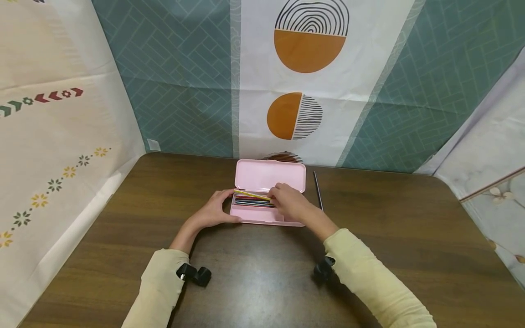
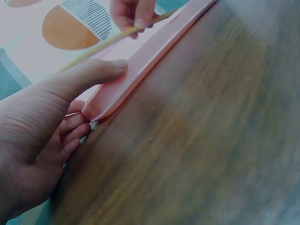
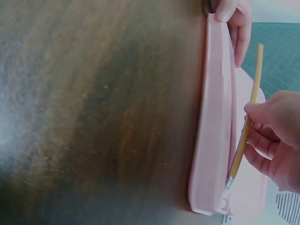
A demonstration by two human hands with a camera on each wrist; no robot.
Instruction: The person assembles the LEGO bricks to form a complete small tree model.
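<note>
An open pink pencil case (image 1: 256, 216) lies on the table with its lid (image 1: 270, 175) tipped back toward the wall. Several coloured pencils (image 1: 251, 202) lie side by side in its rear compartment. My left hand (image 1: 211, 210) grips the case's left end, thumb at the front edge and fingers around the far side. Over the case, my right hand (image 1: 289, 202) pinches a yellow pencil (image 3: 241, 147) between thumb and fingers. The pencil slants across the row, one end near my left fingertips in the head view. My right hand hides the case's right part.
A dark pencil (image 1: 318, 191) lies on the wooden table (image 1: 254, 282) just right of the case. Behind the table hangs a patterned cloth (image 1: 184, 91), with pale cloths at both sides. A black wrist camera sits on each sleeve.
</note>
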